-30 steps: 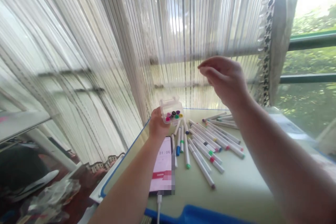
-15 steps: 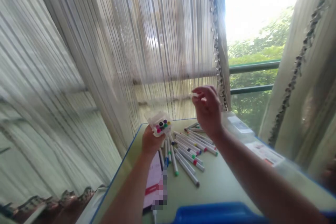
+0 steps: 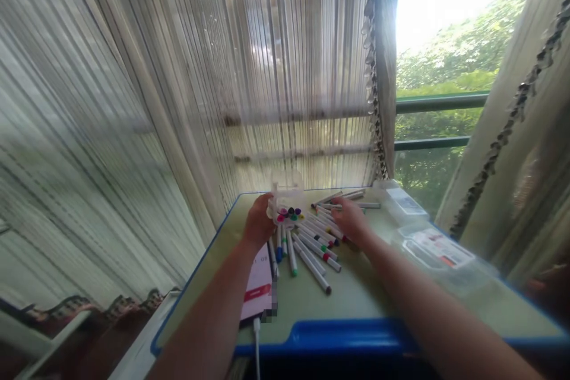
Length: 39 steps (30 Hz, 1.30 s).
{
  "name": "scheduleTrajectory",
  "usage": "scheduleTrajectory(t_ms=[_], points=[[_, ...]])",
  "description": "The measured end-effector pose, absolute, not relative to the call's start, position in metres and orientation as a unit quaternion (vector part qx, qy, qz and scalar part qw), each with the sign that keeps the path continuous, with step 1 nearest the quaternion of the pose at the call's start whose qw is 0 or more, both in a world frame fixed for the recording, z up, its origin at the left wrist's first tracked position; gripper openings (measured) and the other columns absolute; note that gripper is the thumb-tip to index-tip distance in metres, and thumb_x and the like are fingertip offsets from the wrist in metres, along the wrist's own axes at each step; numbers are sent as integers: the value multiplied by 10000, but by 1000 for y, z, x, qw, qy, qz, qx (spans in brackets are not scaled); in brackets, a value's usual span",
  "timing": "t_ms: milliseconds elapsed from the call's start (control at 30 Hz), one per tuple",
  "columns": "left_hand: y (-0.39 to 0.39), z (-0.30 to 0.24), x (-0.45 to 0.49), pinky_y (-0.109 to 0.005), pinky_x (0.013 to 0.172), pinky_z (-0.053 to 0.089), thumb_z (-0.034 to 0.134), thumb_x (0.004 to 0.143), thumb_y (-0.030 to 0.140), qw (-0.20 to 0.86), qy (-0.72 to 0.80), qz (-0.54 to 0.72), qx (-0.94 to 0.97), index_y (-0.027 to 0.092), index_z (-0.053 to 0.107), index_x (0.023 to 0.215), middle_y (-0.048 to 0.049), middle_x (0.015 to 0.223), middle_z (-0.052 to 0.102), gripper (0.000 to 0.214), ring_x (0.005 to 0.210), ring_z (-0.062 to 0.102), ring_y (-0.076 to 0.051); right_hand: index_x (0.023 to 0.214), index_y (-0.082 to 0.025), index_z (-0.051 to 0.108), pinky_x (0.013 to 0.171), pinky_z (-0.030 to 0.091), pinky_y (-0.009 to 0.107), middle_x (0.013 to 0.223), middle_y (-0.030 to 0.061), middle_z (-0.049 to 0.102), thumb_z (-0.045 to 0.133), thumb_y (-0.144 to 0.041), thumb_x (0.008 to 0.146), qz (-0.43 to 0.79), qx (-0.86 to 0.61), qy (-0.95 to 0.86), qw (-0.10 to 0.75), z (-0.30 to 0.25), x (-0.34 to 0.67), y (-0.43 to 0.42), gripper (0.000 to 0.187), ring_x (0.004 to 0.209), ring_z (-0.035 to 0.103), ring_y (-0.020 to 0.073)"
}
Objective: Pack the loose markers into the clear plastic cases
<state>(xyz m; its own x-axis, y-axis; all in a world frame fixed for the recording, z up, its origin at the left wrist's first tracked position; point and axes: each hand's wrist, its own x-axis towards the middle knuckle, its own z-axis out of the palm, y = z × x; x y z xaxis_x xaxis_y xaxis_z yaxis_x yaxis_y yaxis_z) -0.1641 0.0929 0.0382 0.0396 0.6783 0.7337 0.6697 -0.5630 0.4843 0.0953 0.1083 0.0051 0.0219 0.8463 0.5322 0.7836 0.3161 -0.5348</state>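
Observation:
My left hand [image 3: 260,221] is closed around the side of a clear plastic box [image 3: 287,189] held up over the far part of the table. Several marker pens [image 3: 291,212] stand inside it, their coloured ends facing me: pink, purple, black, green and yellow. Lower to the right, my right hand [image 3: 351,219] is at the loose white markers [image 3: 317,234], fingers bent and pinched around a marker at the pile's far side. The fingertips are partly hidden, and that marker's full length is not visible. The loose markers lie fanned out with caps of several colours.
A phone or tablet [image 3: 257,288] with a white cable [image 3: 257,344] lies left of the markers. Clear plastic cases [image 3: 439,249] with labels sit along the table's right side. The table [image 3: 356,297] has a blue rim; sheer curtains [image 3: 285,71] hang behind it.
My right hand has come down from above the table to the loose markers. The box in my left hand has tipped more upright. The view has shifted slightly.

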Motion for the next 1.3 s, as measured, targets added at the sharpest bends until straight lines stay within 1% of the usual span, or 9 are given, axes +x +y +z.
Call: scheduleTrajectory(t_ms=[100, 233, 533, 667, 767, 933, 1000, 1133, 1300], points=[[91, 38, -163, -380, 838, 561, 634, 667, 165, 24, 457, 503, 733, 200, 594, 991, -86, 1031, 653, 328, 966, 649, -229, 1047, -144, 689, 983, 409, 333, 1088, 106, 698, 491, -189, 827, 22, -583, -719, 379, 12, 93, 102, 299, 1061, 600, 239], [82, 47, -156, -358, 811, 568, 643, 653, 127, 18, 464, 512, 723, 216, 598, 888, -75, 951, 673, 256, 916, 657, -227, 965, -169, 727, 936, 424, 324, 1007, 77, 730, 482, -198, 843, 20, -568, -747, 344, 18, 93, 93, 275, 988, 619, 233], [80, 52, -150, -363, 796, 582, 657, 584, 98, 41, 469, 514, 717, 213, 596, 871, -64, 939, 684, 315, 883, 664, -230, 1011, -157, 716, 888, 447, 300, 966, 81, 730, 518, -204, 807, 36, -595, -728, 337, 14, 99, 95, 289, 939, 638, 209], [81, 53, -150, -368, 774, 586, 661, 588, 124, 39, 471, 520, 712, 223, 592, 856, -50, 908, 680, 294, 862, 669, -230, 1096, -146, 680, 965, 419, 299, 1130, 105, 681, 477, -193, 827, 13, -633, -688, 355, 10, 114, 108, 340, 1073, 601, 213], [81, 53, -150, -359, 754, 584, 644, 600, 126, 40, 462, 526, 713, 221, 585, 852, -52, 892, 679, 276, 835, 672, -224, 1213, -143, 623, 1047, 359, 360, 1272, 142, 606, 459, -197, 839, -14, -673, -645, 362, 5, 125, 116, 412, 1201, 528, 268], [83, 50, -153, -350, 730, 578, 628, 616, 142, 16, 459, 520, 721, 215, 576, 838, -55, 865, 662, 239, 820, 669, -225, 1363, -145, 504, 1128, 226, 470, 1460, 145, 445, 423, -387, 900, 26, -719, -640, 271, -3, 131, 125, 529, 1381, 333, 319], [84, 49, -154, -349, 734, 577, 621, 622, 141, 12, 459, 518, 721, 212, 575, 842, -56, 868, 658, 236, 822, 668, -224, 1332, -134, 536, 1120, 229, 483, 1430, 151, 480, 391, -419, 907, 49, -720, -647, 247, -4, 131, 126, 532, 1359, 368, 321], [86, 47, -154, -345, 755, 578, 641, 605, 135, 22, 459, 526, 715, 209, 572, 851, -66, 903, 658, 266, 847, 665, -225, 1232, -127, 615, 1037, 347, 405, 1296, 166, 590, 411, -329, 885, 42, -718, -649, 247, 0, 132, 125, 450, 1221, 515, 302], [86, 48, -154, -344, 761, 577, 664, 586, 140, 40, 454, 527, 717, 205, 573, 849, -59, 895, 658, 286, 846, 662, -223, 1229, -129, 631, 1019, 356, 338, 1269, 160, 612, 425, -183, 855, 26, -727, -641, 244, 4, 136, 120, 431, 1227, 518, 271]])
